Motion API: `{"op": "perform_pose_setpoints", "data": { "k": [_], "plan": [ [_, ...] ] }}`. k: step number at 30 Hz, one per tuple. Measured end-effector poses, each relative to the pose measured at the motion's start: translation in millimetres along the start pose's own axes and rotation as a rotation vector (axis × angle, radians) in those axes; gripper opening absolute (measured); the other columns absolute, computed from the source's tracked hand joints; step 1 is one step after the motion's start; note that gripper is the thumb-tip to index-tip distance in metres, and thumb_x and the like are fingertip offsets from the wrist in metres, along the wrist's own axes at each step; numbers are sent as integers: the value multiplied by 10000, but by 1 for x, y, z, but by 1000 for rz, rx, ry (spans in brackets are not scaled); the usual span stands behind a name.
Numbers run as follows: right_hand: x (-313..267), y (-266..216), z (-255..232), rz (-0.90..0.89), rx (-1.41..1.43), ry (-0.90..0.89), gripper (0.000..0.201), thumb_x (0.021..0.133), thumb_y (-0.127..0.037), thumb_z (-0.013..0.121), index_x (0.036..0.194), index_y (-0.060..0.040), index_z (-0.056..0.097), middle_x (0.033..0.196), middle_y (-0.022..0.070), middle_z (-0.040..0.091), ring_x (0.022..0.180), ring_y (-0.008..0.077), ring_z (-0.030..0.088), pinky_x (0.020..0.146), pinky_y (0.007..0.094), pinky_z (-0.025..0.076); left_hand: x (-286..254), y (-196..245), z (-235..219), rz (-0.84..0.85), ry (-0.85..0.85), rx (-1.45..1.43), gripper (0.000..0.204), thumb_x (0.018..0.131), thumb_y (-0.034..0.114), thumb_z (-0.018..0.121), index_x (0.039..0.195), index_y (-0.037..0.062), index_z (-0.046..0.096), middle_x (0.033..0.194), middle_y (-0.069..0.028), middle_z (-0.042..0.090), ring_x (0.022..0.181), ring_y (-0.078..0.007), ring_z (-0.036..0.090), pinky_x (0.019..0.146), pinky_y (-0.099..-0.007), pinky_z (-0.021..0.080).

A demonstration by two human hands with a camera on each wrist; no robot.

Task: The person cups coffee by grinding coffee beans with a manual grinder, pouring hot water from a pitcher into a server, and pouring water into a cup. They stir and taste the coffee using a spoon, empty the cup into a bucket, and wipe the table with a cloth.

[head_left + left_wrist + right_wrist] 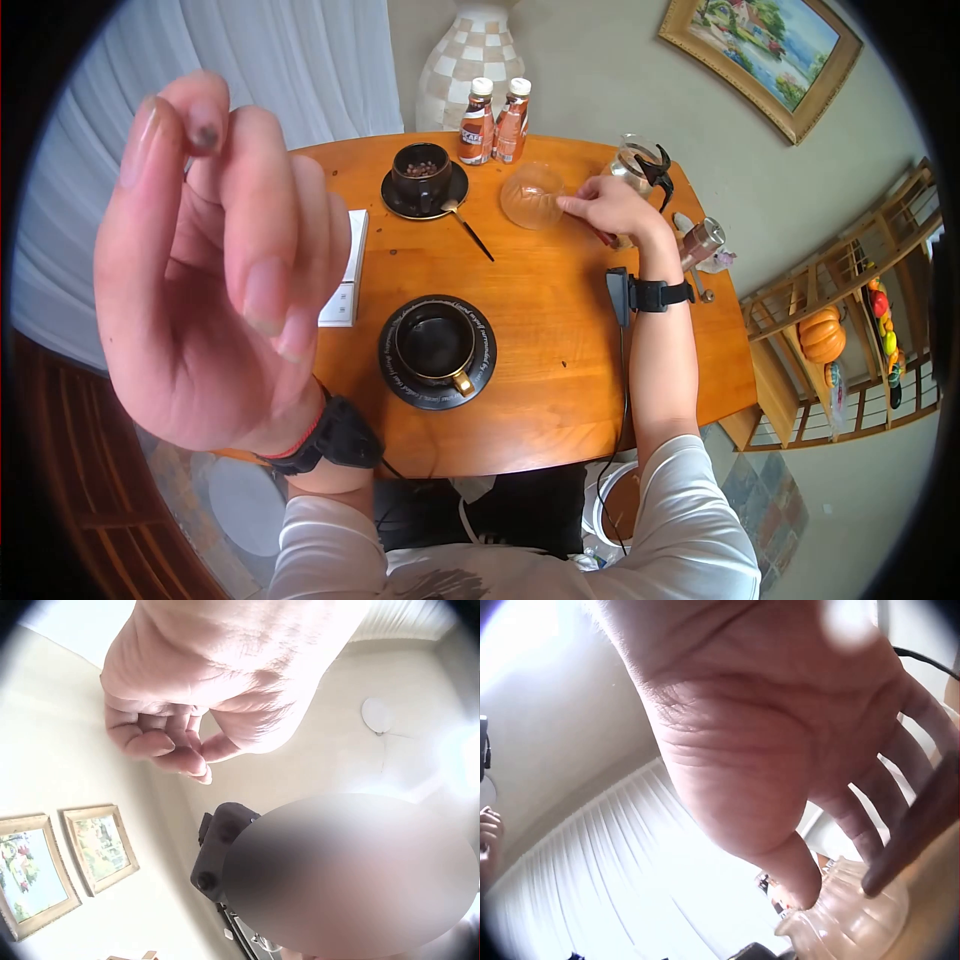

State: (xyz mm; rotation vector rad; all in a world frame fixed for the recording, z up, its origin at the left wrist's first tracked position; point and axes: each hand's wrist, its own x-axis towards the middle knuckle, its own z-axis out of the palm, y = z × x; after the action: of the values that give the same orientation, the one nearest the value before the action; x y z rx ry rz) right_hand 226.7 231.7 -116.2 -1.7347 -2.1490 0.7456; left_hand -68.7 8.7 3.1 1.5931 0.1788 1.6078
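My left hand (225, 260) is raised close in front of the head camera, palm inward. Its thumb and index finger pinch a small dark coffee bean (206, 138); in the left wrist view the curled fingers hide it. At the table's far right, my right hand (618, 212) reaches to a clear fluted glass bowl (532, 196), thumb tip right at its rim. The fingers of that hand are fairly straight, beside a brown stick-like handle (911, 825). Behind the bowl's left side, a black cup (420, 175) holding coffee beans stands on a black saucer, with a spoon (468, 230) leaning there.
A black cup (435, 340) with gold handle stands on a lettered saucer near the front. Two brown bottles (494, 122) are at the back. A glass pot (636, 160) and a hand grinder (702, 242) stand by my right hand. A white box (346, 270) lies left.
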Motion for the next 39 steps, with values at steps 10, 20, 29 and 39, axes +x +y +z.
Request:
{"op": "perform_pose_setpoints", "data": {
  "k": [10, 20, 29, 39],
  "plan": [
    [-15, 10, 12, 196, 202, -198, 294, 995, -314, 604, 987, -25, 653, 700, -7, 569, 526, 98, 512, 438, 278, 372, -3, 8, -7, 15, -49, 24, 195, 1108, 199, 281, 1130, 70, 426, 698, 8, 505, 511, -101, 421, 557, -240, 370],
    [-60, -42, -18, -108, 233, -24, 247, 998, -221, 617, 1000, 25, 639, 771, 25, 553, 710, 130, 496, 638, 300, 424, -12, 17, -6, 78, 1, 33, 178, 1098, 200, 316, 1084, 76, 443, 688, 9, 503, 508, -97, 417, 549, -242, 351],
    [-113, -55, -36, -578, 264, 27, 248, 977, -109, 676, 1176, 36, 654, 1002, 100, 724, 884, 157, 673, 790, 291, 539, -9, 11, 0, 82, 21, 41, 162, 1085, 164, 322, 1071, 64, 448, 692, 2, 493, 511, -100, 415, 569, -252, 356],
    [-134, -63, -41, -718, 59, 115, 226, 879, -92, 731, 1091, -16, 714, 995, 145, 752, 899, 327, 714, 772, 369, 561, -7, 9, -1, 47, 18, 53, 144, 1078, 148, 332, 1066, 59, 444, 695, 1, 492, 524, -101, 421, 590, -253, 362]
  ]
}}
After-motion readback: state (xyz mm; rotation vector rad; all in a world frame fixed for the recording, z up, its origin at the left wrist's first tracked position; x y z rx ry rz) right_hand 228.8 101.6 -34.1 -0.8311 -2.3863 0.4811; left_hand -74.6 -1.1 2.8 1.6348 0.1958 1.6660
